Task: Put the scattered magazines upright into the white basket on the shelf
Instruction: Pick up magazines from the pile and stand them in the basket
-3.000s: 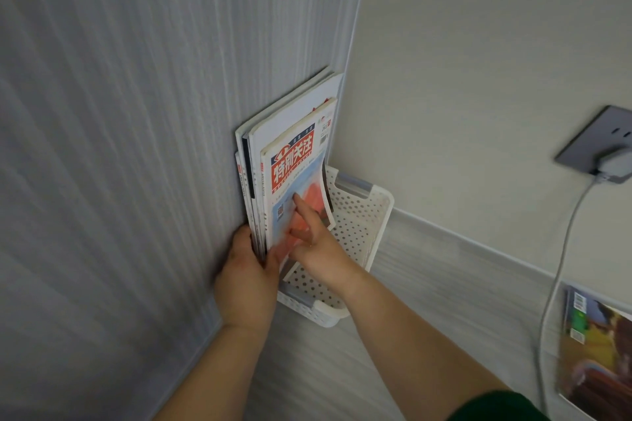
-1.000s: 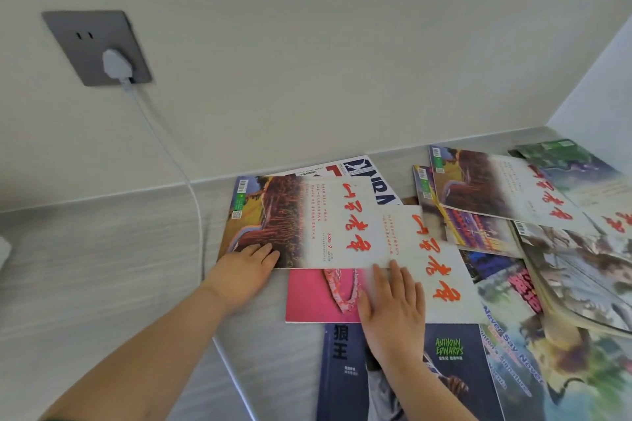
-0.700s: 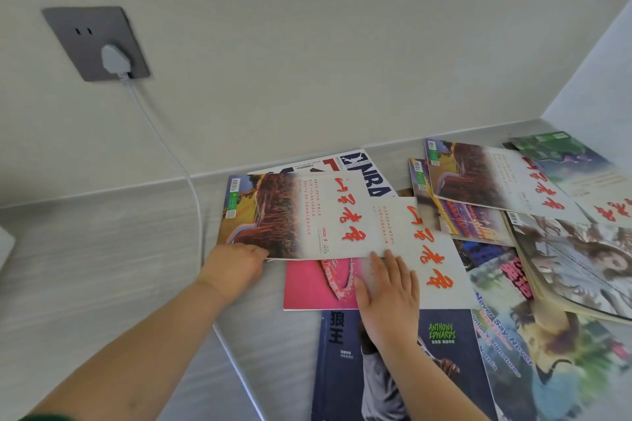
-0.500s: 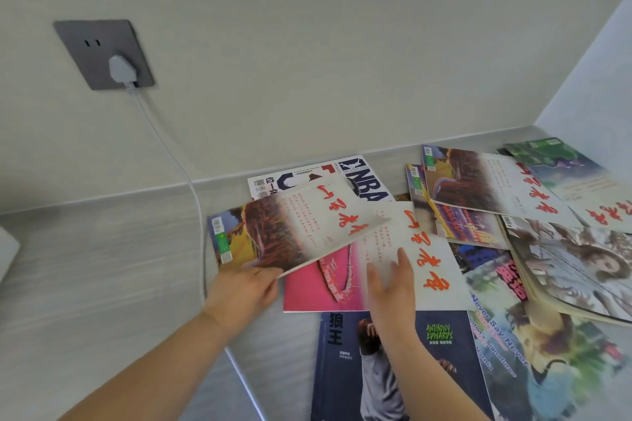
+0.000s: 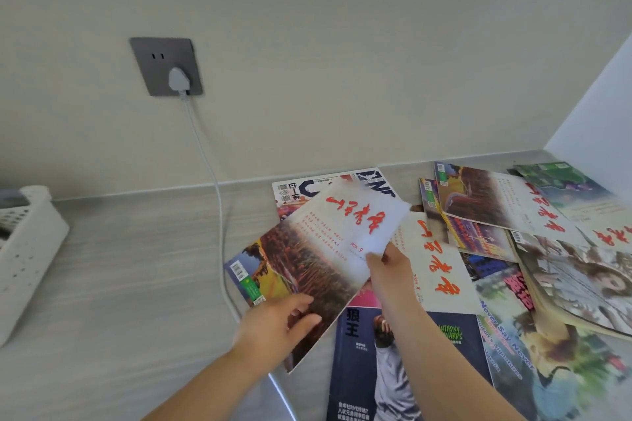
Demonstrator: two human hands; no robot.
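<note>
A magazine with red calligraphy and a reddish-brown field photo point(image 5: 318, 249) is lifted and tilted above the pile. My left hand point(image 5: 277, 328) grips its near lower edge. My right hand point(image 5: 388, 268) pinches its right edge. Under it lie several scattered magazines: a like-titled white one point(image 5: 436, 266), a dark blue one with a figure point(image 5: 393, 369), a pink one mostly hidden, and one with bold navy letters point(image 5: 307, 189). More magazines point(image 5: 506, 205) spread to the right. The white perforated basket point(image 5: 30, 249) shows partly at the left edge.
A grey wall socket point(image 5: 166, 65) holds a white plug, and its cable point(image 5: 213, 188) runs down the wall, across the grey shelf surface point(image 5: 136, 266) and under the held magazine. A white side wall point(image 5: 602, 106) closes the shelf on the right.
Three seconds ago both hands were at the basket with upright magazines. Since then they came to the pile, and the top magazine was taken in both hands and lifted leftward.
</note>
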